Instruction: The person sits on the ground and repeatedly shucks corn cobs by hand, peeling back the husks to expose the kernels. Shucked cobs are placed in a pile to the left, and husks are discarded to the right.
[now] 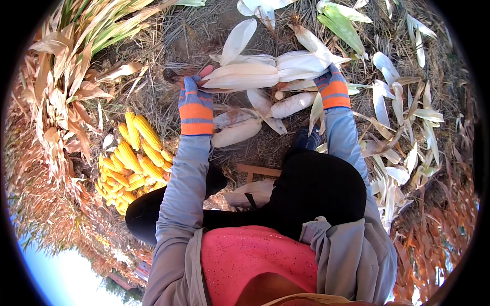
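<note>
Both my hands wear grey-and-orange striped knit gloves. My left hand (pixel 196 95) grips the tip of a corn ear in pale dry husk (pixel 241 77), with one fingertip showing bare. Across from it, my right hand (pixel 332 88) holds pale husk leaves (pixel 304 65) at the other end. The fingers' undersides are hidden, and where one ear ends and the other begins is unclear. Below, more husked ears lie on the ground, one (pixel 293 104) near a cut stalk end and another (pixel 237 132) beside my left wrist.
A pile of bare yellow corn ears (pixel 132 164) lies left of my left forearm. Dry corn stalks (pixel 57 76) stand at the left. Loose husks (pixel 386 103) litter the straw-covered ground at right. A wooden piece (pixel 258 170) shows between my legs.
</note>
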A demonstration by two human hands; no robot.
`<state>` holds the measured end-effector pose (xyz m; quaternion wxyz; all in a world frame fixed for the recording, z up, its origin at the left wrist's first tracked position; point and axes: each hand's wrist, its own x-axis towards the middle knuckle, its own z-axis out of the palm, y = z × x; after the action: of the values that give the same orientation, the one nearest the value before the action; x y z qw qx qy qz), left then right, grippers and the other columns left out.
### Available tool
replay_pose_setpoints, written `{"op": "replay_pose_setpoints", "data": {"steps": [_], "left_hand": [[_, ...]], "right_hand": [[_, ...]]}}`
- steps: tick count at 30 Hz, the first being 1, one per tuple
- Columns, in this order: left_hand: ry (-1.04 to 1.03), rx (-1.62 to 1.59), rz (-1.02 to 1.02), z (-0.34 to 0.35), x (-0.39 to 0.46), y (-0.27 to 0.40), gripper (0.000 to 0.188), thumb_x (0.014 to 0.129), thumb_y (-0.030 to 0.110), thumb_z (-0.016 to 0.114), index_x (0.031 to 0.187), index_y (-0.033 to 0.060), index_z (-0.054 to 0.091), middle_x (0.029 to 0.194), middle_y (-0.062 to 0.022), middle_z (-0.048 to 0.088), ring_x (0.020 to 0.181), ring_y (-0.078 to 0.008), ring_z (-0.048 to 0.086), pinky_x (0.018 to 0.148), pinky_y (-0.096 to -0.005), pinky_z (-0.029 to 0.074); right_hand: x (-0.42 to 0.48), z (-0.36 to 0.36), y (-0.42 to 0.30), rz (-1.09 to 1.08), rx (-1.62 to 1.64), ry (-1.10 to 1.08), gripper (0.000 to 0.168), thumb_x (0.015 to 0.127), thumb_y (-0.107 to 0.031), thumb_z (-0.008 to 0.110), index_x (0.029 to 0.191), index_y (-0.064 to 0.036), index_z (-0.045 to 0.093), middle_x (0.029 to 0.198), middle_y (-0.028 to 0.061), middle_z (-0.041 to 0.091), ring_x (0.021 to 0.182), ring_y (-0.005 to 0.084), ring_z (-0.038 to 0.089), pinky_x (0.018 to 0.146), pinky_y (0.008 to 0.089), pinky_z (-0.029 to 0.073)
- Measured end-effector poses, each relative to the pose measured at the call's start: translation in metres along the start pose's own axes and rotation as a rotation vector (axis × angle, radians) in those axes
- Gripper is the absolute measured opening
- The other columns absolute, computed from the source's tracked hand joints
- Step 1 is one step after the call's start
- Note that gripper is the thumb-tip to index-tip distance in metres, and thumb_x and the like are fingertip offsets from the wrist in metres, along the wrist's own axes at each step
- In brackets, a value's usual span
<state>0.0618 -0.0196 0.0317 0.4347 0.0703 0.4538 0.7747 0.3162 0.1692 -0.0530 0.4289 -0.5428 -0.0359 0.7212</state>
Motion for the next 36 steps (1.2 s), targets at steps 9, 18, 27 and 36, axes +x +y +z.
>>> {"op": "replay_pose_setpoints", "data": {"steps": [9, 18, 27, 36], "left_hand": [[-0.024, -0.269, -0.01, -0.069, 0.034, 0.084, 0.031, 0.089, 0.038, 0.039, 0.074, 0.0112, 0.046, 0.056, 0.0011, 0.036, 0.058, -0.0182, 0.042, 0.075, -0.0391, 0.043], [-0.269, 1.588, 0.275, -0.013, 0.012, 0.021, 0.069, 0.075, 0.031, 0.064, 0.127, 0.0043, 0.028, 0.115, -0.019, 0.043, 0.105, -0.0315, 0.045, 0.089, -0.0364, 0.039], [0.162, 1.872, 0.164, -0.01, 0.043, 0.086, 0.036, 0.081, 0.033, 0.054, 0.102, 0.0034, 0.055, 0.095, -0.0146, 0.059, 0.091, -0.0248, 0.055, 0.078, -0.0365, 0.042], [-0.104, 0.197, -0.975, 0.054, -0.049, -0.066, 0.068, 0.08, 0.061, 0.037, 0.118, 0.004, 0.037, 0.102, -0.0217, 0.055, 0.085, -0.0317, 0.058, 0.076, -0.0429, 0.048]], "right_hand": [[0.005, -0.045, -0.049, -0.12, 0.037, 0.075, 0.029, 0.088, -0.026, 0.04, 0.103, -0.006, 0.054, 0.104, 0.0095, 0.058, 0.095, 0.0247, 0.056, 0.083, 0.043, 0.045], [-0.037, 0.0, -0.051, -0.094, -0.051, -0.1, 0.029, 0.087, -0.028, 0.043, 0.105, -0.008, 0.054, 0.104, 0.0073, 0.057, 0.094, 0.0232, 0.054, 0.08, 0.041, 0.045], [-0.039, -0.008, -0.05, 0.017, 0.065, -0.261, 0.025, 0.086, -0.025, 0.047, 0.101, -0.007, 0.054, 0.099, 0.0083, 0.057, 0.091, 0.0238, 0.055, 0.079, 0.0411, 0.045], [-0.104, 0.025, -0.025, 0.184, 0.157, -0.927, 0.017, 0.089, -0.019, 0.036, 0.093, -0.007, 0.047, 0.084, 0.0066, 0.052, 0.08, 0.0188, 0.049, 0.074, 0.0292, 0.041]]}}
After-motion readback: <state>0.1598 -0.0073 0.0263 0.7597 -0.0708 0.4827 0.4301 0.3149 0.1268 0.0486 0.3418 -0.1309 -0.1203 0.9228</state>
